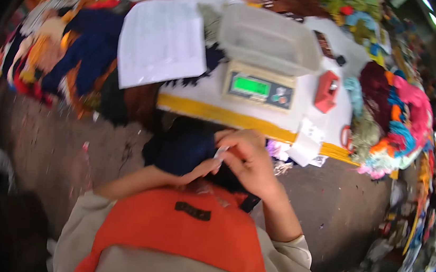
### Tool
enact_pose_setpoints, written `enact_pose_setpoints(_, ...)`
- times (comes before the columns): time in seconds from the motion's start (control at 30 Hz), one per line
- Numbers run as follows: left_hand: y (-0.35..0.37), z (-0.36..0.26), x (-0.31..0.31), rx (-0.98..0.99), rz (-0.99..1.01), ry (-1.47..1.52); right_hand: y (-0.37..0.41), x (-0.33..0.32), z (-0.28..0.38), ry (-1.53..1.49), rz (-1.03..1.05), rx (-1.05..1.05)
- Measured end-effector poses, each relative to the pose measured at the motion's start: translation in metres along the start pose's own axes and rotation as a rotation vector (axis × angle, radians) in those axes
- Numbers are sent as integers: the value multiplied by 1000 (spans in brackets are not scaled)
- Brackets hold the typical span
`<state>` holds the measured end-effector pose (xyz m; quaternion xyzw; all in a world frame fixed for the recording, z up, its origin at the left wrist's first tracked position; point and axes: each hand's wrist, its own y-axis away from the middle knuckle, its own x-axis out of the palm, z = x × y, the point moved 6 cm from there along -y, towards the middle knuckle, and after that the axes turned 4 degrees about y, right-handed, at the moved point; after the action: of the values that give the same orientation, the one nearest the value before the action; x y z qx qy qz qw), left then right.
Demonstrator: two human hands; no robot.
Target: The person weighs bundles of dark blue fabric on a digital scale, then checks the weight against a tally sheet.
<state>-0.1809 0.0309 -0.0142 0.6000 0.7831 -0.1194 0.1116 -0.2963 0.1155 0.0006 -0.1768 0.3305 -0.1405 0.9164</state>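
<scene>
Close to my body, below the table edge, my two hands meet with their fingertips together. My right hand (250,160) is bent in a pinch at a small whitish piece (220,153), too blurred to name more exactly. From the other side my left hand (201,170) presses its fingers to the same piece. A bundle of dark navy cloth (179,147) hangs beside and behind my left hand; whether its fingers also grip the cloth is hidden.
Ahead, a digital scale (259,86) carries a translucent plastic tub (271,38) on the yellow-edged table (204,110). A printed sheet (163,42) lies left over cloth heaps (89,43). To the right are a red tool (327,91), red-handled scissors (346,136) and colourful cloth (395,117).
</scene>
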Motion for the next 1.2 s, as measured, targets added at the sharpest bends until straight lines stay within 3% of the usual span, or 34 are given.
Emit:
enact_pose_setpoints(0.07, 5, 1, -7, -87, -70, 37, 12, 22, -29, -434, -64, 261)
enact_pose_setpoints(0.1, 9, 5, -9, -40, -111, 14, 13, 27, -33, -545, -35, 321)
enact_pose_setpoints(0.2, 11, 3, -16, 84, -191, -166, 9, 39, -23, -653, 160, 373)
enact_pose_setpoints(0.23, 12, -3, -15, 167, -220, -309, 15, 43, -29, -614, 207, 455)
enact_pose_setpoints(0.3, 13, 2, -10, 192, -221, -214, 17, 45, -34, -543, 189, 501)
enact_pose_setpoints(0.37, 14, -5, -10, 266, -354, -385, 16, 40, -31, -524, 124, 516)
enact_pose_setpoints(0.5, 13, 7, -8, 211, -310, -455, 18, 35, -33, -485, 28, 503)
enact_pose_setpoints(0.6, 17, 8, -9, 362, -361, -560, 14, 28, -23, -447, 1, 475)
enact_pose_setpoints(0.67, 12, 13, -6, 305, -228, -570, 14, 26, -29, -435, 43, 436)
enact_pose_setpoints(0.77, 14, -3, -13, 340, -340, -476, 10, 25, -26, -486, 83, 351)
enact_pose_setpoints(0.83, 10, 4, -17, 203, -199, -299, 10, 24, -23, -504, 156, 185)
enact_pose_setpoints(0.87, 6, 23, -12, -66, 50, -91, 11, 25, -23, -525, 189, 228)
enact_pose_setpoints(0.93, 11, 40, 1, -398, 114, 497, 13, 28, -26, -491, 203, 159)
enact_pose_setpoints(0.97, 15, 43, 7, -458, 62, 649, 14, 29, -26, -455, 207, 89)
enact_pose_setpoints(1.0, 17, 52, 12, -457, 59, 650, 15, 31, -26, -455, 211, 88)
enact_pose_setpoints(1.07, 26, 83, 22, -636, 32, 678, 19, 34, -31, -557, 86, 215)
enact_pose_setpoints(1.1, 26, 74, 18, -636, 31, 679, 18, 37, -28, -557, 88, 215)
enact_pose_setpoints(1.17, 14, 30, -4, -289, 21, 393, 16, 34, -24, -571, -49, 194)
enact_pose_setpoints(1.2, 13, 26, -7, -289, 21, 393, 17, 35, -24, -570, -49, 194)
